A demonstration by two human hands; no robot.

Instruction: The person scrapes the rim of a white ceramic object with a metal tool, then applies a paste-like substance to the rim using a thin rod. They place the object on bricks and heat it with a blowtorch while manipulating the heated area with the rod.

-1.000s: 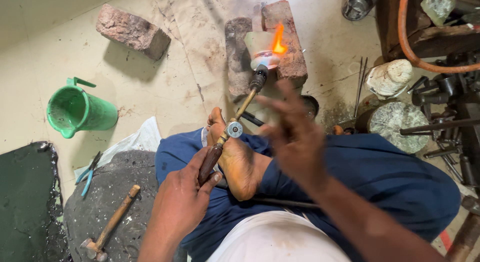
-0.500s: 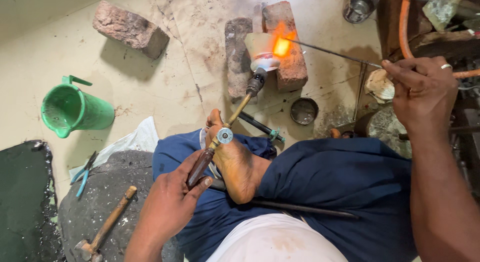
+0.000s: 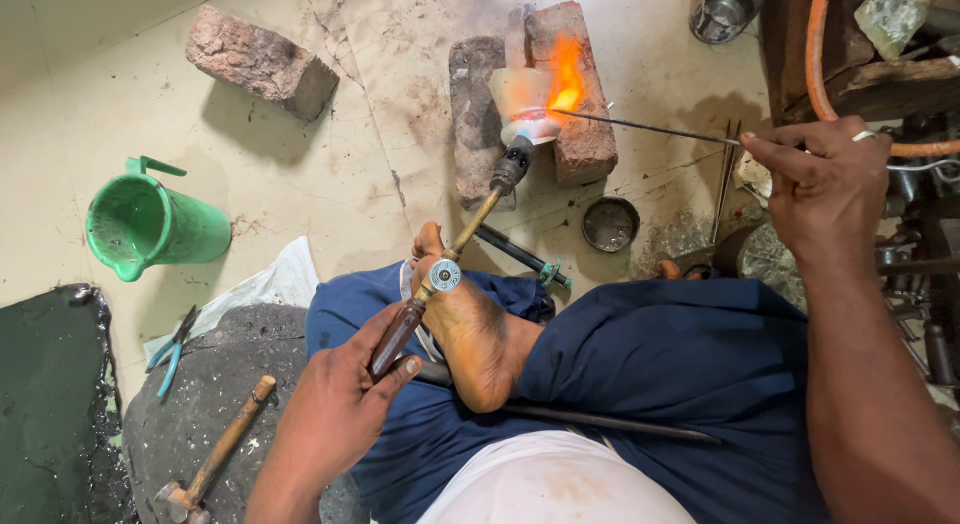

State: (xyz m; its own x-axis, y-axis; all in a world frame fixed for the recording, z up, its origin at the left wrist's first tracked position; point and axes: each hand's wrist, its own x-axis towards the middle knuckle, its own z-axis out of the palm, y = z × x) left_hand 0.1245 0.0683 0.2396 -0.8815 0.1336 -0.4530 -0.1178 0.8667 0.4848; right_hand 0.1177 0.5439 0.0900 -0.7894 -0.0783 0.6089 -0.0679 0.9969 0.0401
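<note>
blowtorch (image 3: 455, 259) gripped near its wooden handle by the left hand (image 3: 340, 409), fingers wrapped shut around the dark grip, thumb laid along the top. brass stem propped across a bare foot (image 3: 470, 334), apparently as a rest to keep the nozzle steady and aimed away from the body. wrist bent slightly upward, forearm rising from the near left corner.

nearer left, on a dark rounded stone slab (image 3: 215, 404), a wooden-handled hammer (image 3: 215, 464) and blue-handled pliers (image 3: 172, 349), both lying apart from the hands but within reach. blue cloth (image 3: 650, 374) draped over crossed legs, a long dark metal bar (image 3: 580, 419) lying across the lap.

right hand (image 3: 825, 189) raised at mid right, fingers pinched closed on a thin metal rod (image 3: 650, 127), held level so its far tip meets the flame (image 3: 565, 74) while the hand stays well back from the heat. ring visible on one finger; forearm running down to the near right corner.

further out, torch nozzle pointed at a small pale workpiece (image 3: 520, 94) propped between two bricks (image 3: 580, 94), likely serving as a heatproof backstop. small round tin (image 3: 610, 224) on the floor just near of the bricks. green plastic jug (image 3: 150, 224) at far left, another loose brick (image 3: 260, 59) beyond it. orange hose (image 3: 815, 54) curving at far right.
</note>
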